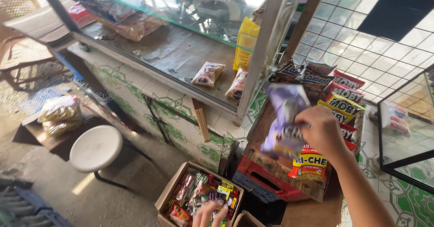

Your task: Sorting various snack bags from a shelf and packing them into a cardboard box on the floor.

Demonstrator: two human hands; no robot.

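My right hand (323,132) grips a purple snack packet (285,118) and holds it over a wooden crate (275,166) lined with upright snack packets in red, yellow and dark colours (341,102). At the bottom edge, my left hand (209,214) reaches into an open cardboard box (168,195) full of small colourful snack packets (199,193); only its fingers show, touching the packets.
A glass display case (181,50) on a tiled counter holds a yellow bag (246,44) and wrapped bread packets (208,74). A round white stool (96,148) stands on the floor at left, near bagged goods (58,114). Wire mesh (361,41) and a glass cabinet (407,127) are at right.
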